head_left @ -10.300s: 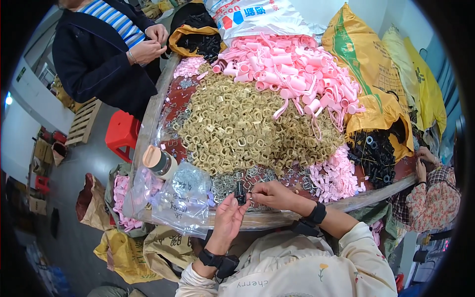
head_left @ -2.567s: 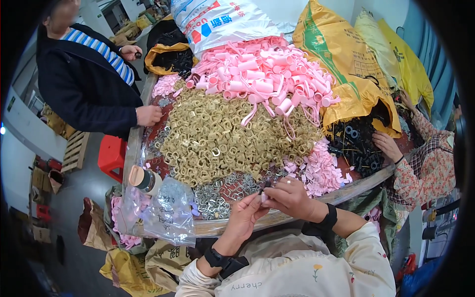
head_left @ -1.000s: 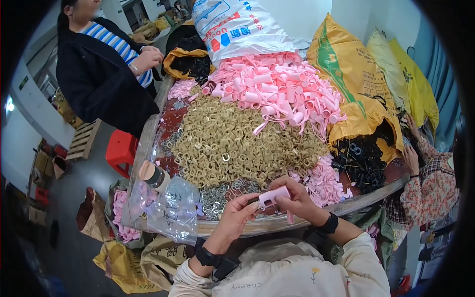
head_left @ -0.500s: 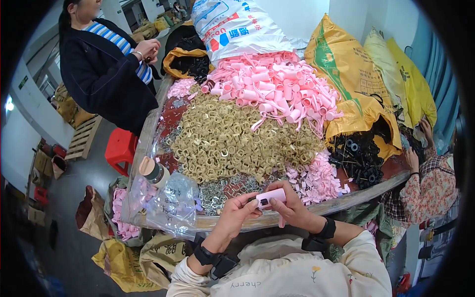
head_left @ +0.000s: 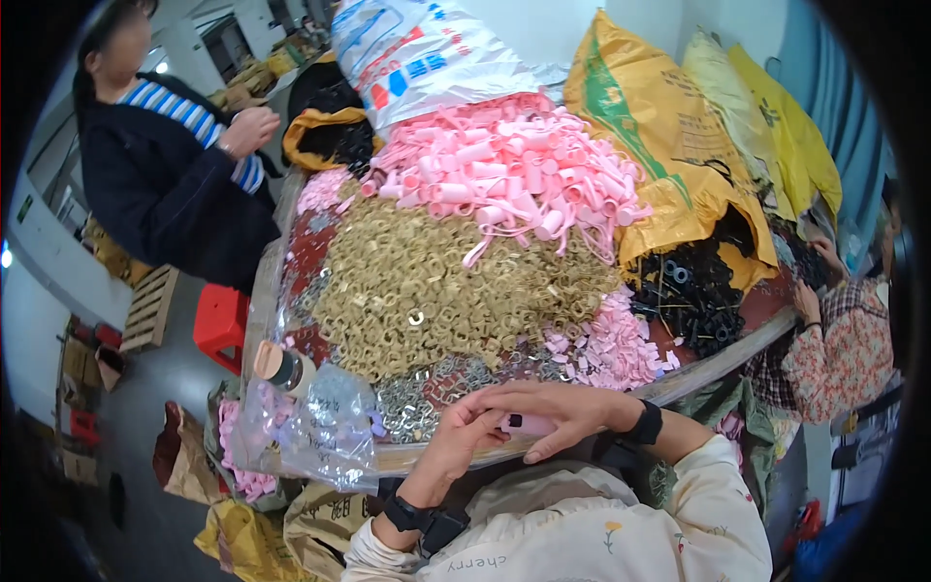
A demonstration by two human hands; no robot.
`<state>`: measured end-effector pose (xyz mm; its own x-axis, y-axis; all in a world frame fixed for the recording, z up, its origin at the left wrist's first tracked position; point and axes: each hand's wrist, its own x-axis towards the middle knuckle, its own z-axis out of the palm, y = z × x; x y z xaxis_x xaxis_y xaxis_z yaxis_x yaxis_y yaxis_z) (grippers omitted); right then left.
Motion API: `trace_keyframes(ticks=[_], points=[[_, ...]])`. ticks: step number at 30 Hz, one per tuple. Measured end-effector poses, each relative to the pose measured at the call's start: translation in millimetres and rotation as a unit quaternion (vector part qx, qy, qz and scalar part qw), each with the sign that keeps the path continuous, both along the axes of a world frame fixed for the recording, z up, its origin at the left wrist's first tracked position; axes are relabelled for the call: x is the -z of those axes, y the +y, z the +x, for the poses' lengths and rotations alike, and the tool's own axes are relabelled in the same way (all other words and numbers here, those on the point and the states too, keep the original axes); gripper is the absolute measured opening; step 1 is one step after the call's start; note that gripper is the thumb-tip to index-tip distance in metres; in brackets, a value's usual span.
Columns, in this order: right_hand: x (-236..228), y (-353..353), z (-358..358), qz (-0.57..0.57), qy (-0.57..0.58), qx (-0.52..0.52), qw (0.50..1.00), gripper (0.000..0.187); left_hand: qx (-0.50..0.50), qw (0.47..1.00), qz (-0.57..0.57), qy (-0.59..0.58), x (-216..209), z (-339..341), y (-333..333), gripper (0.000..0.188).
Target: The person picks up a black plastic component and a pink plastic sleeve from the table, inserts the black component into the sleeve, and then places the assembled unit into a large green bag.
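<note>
A pink plastic tube (head_left: 536, 425) with a small black part at its left end is between my hands, at the table's near edge. My left hand (head_left: 464, 434) is closed round the tube's left end. Over the tube reaches my right hand (head_left: 572, 407), its fingers stretched toward the left fingertips and its thumb apart below. The right fingers partly hide the tube and the left fingertips. Just beyond my hands lie silver metal buckles (head_left: 427, 393) and a large heap of brass-coloured rings (head_left: 427, 291).
Pink tubes with straps (head_left: 514, 175) pile up at the back, before a white sack (head_left: 427, 58). Pink small pieces (head_left: 616, 339) and black parts (head_left: 689, 301) lie right. A bottle (head_left: 281, 365) and clear plastic bag (head_left: 335, 427) stand left. One person (head_left: 175, 165) stands left; another (head_left: 834, 339) works right.
My right hand has shifted from gripping the tube's right side to spreading over its top, fingers reaching left. The tube sits slightly lower. The view has shifted a little.
</note>
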<state>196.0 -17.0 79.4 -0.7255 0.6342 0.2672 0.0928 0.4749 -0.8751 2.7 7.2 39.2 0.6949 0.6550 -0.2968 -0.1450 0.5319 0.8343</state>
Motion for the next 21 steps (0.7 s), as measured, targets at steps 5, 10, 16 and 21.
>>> trace_keyframes(ticks=[5, 10, 16, 21], points=[[11.0, -4.6, 1.6, 0.017, 0.066, -0.005, 0.998, 0.062, 0.018, 0.998, -0.063, -0.002, 3.7, 10.4, -3.5, 0.044], [22.8, -31.7, 12.3, 0.063, -0.037, 0.213, 0.974, 0.041, 0.070, 0.984, -0.161, -0.025, 15.9, 24.2, -9.7, 0.049], [42.9, -110.3, 103.5, 0.124, -0.228, 0.587, 0.767, 0.019, 0.010, 0.985, -0.170, 0.001, 23.9, 24.5, -1.0, 0.054], [52.5, -218.1, 152.7, 0.027, -0.343, 0.747, 0.569, 0.021, 0.029, 0.982, -0.185, -0.005, 29.8, 40.8, 0.2, 0.052]])
